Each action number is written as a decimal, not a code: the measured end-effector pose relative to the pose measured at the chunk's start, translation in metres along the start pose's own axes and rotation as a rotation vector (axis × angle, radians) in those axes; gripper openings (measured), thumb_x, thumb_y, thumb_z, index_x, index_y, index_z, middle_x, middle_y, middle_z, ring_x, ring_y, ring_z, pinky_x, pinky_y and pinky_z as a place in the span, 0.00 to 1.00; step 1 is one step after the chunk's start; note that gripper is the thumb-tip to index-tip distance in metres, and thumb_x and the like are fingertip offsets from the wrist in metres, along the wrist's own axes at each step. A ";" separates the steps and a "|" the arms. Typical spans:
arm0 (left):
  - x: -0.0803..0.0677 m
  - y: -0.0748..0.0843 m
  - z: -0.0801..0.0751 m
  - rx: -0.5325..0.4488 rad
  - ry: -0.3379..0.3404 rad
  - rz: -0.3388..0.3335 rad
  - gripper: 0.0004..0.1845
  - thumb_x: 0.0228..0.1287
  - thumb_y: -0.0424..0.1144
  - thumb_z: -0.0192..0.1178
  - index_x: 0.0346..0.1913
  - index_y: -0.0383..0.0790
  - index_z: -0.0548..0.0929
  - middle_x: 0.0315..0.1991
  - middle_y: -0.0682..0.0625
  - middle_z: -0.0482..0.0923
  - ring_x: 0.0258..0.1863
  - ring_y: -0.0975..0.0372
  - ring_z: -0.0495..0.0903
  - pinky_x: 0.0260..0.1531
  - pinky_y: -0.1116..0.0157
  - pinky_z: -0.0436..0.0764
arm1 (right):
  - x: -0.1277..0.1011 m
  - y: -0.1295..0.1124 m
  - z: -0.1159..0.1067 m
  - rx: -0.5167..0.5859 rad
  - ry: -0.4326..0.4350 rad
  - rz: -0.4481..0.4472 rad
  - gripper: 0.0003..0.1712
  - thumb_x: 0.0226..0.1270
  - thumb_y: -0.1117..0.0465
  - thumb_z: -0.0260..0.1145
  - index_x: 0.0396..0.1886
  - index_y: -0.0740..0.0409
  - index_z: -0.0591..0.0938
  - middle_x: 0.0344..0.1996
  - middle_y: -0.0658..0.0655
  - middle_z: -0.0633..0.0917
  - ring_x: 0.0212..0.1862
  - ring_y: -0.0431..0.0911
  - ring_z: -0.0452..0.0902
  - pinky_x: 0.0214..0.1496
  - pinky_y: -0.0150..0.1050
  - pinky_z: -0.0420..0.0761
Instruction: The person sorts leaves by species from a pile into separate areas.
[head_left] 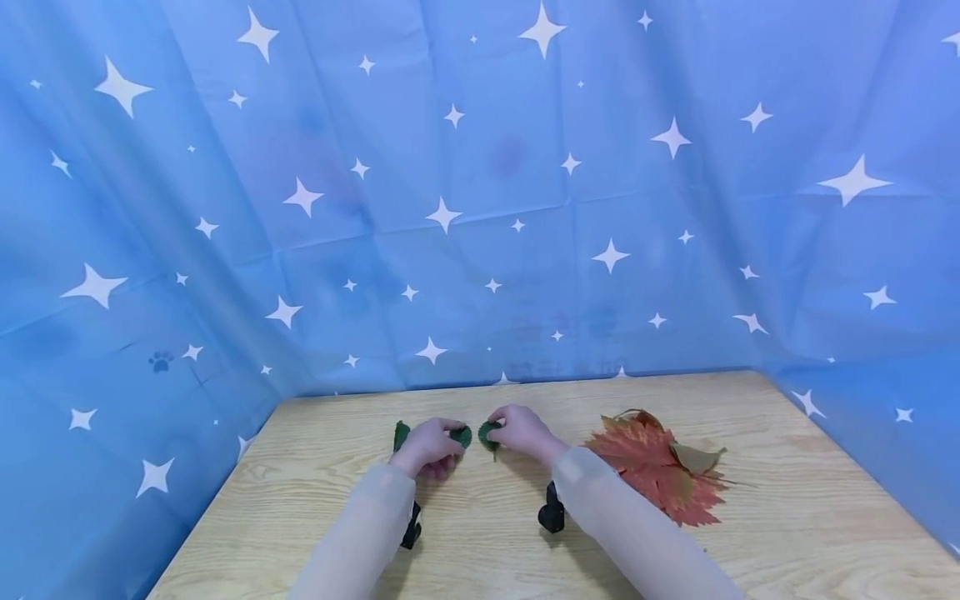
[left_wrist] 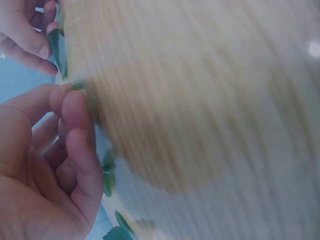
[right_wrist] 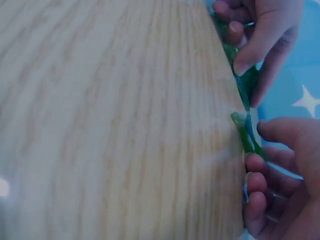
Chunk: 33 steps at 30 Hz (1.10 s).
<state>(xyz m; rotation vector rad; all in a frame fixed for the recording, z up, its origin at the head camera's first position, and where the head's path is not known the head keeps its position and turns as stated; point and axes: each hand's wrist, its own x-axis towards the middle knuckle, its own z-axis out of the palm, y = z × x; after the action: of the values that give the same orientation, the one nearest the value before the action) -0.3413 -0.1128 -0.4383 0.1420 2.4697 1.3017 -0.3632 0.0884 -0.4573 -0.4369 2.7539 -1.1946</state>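
Note:
Over the back middle of the table, my left hand (head_left: 429, 447) pinches a small green leaf (head_left: 462, 437) between thumb and fingers. Just to its right, the fingertips of my right hand (head_left: 525, 432) hold another green leaf (head_left: 490, 433), its stem pointing toward me. A narrow gap parts the two leaves. In the right wrist view that right-hand leaf (right_wrist: 248, 136) stands on edge at the thumb and fingers. Left of my left hand lies a further green leaf (head_left: 401, 435), partly hidden by the hand; more green leaves (left_wrist: 108, 172) show beyond the fingers in the left wrist view.
A pile of red and brown autumn leaves (head_left: 656, 467) lies on the wooden table (head_left: 480, 542), right of my right forearm. Behind the table hangs a blue cloth (head_left: 465, 167) with white stars. Black wrist cameras (head_left: 551, 510) hang under both sleeves.

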 end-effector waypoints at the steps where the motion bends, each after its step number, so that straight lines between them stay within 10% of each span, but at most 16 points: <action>1: 0.001 0.002 0.001 -0.004 0.000 0.013 0.31 0.63 0.32 0.60 0.70 0.45 0.70 0.14 0.49 0.71 0.09 0.62 0.64 0.10 0.66 0.65 | -0.001 0.001 -0.003 0.011 0.000 0.007 0.20 0.68 0.61 0.65 0.57 0.64 0.80 0.47 0.63 0.83 0.31 0.43 0.80 0.40 0.43 0.79; 7: 0.006 0.013 0.001 0.074 0.015 0.094 0.26 0.65 0.34 0.60 0.66 0.41 0.74 0.16 0.46 0.75 0.10 0.60 0.69 0.11 0.65 0.64 | -0.009 0.003 -0.023 -0.007 0.006 0.024 0.23 0.69 0.57 0.64 0.60 0.63 0.78 0.30 0.55 0.84 0.28 0.45 0.79 0.32 0.41 0.77; 17: 0.014 0.048 0.015 0.206 0.017 0.215 0.16 0.66 0.40 0.62 0.55 0.41 0.84 0.27 0.40 0.82 0.21 0.47 0.82 0.18 0.59 0.77 | -0.035 -0.002 -0.079 -0.094 0.060 0.013 0.20 0.67 0.53 0.65 0.56 0.55 0.82 0.28 0.53 0.83 0.35 0.46 0.80 0.34 0.41 0.77; 33: -0.012 0.100 0.099 0.229 -0.172 0.430 0.15 0.65 0.39 0.63 0.53 0.43 0.85 0.31 0.49 0.83 0.28 0.50 0.82 0.26 0.64 0.77 | -0.107 0.017 -0.161 -0.170 0.108 -0.036 0.19 0.68 0.58 0.65 0.55 0.61 0.82 0.15 0.52 0.74 0.15 0.42 0.62 0.22 0.40 0.69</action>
<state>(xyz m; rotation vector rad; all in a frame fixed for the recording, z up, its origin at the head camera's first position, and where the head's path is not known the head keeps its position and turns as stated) -0.3030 0.0189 -0.4046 0.8445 2.5120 1.0918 -0.2988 0.2442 -0.3615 -0.4527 2.9654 -1.0244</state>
